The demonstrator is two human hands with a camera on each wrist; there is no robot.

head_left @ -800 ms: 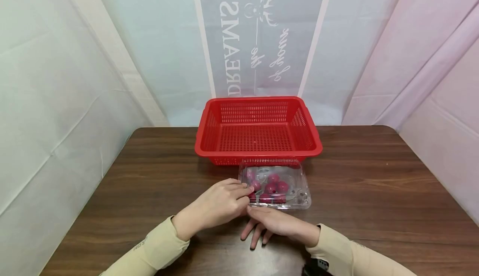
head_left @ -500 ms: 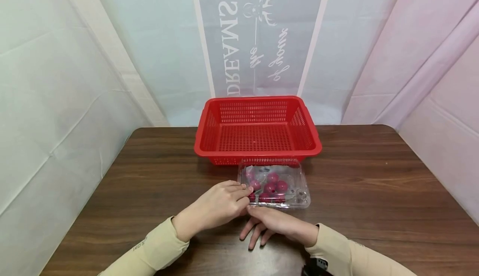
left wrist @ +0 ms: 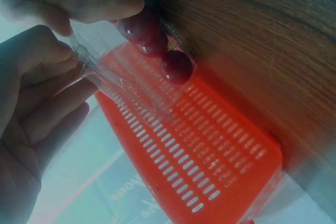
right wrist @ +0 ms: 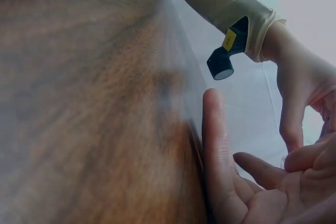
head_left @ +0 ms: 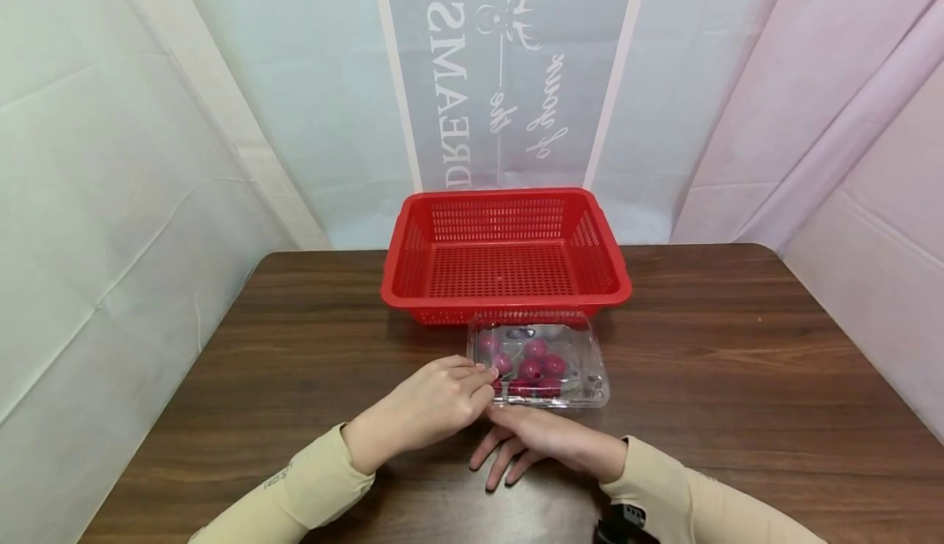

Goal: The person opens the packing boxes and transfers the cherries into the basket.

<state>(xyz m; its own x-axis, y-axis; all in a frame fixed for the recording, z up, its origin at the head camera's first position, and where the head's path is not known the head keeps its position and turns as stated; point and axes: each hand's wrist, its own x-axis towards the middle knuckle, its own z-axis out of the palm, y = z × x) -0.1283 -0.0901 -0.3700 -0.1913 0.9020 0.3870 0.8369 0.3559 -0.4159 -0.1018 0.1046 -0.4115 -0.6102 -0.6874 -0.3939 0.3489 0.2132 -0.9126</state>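
Note:
A clear plastic clamshell box (head_left: pixel 594 388) lies on the table, with several red cherries (head_left: pixel 553 365) showing through it. At its front left corner my left hand (head_left: pixel 435 396) grips the edge, fingers over the top. My right hand (head_left: pixel 549 437) pinches the front edge right beside it, thumb and index finger at the plastic, the other fingers spread below. The left wrist view shows the left fingers (left wrist: pixel 105 8) close by the cherries and the right hand (left wrist: pixel 31 108) at the box's rim. In the right wrist view, the right hand's extended finger (right wrist: pixel 215 140) points along the table.
A red slotted basket (head_left: pixel 509 303) stands directly behind the box, with nothing in it. The brown wooden table (head_left: pixel 317 347) extends to both sides. A printed cloth (head_left: pixel 516 118) hangs behind the table, with pale cloth walls left and right.

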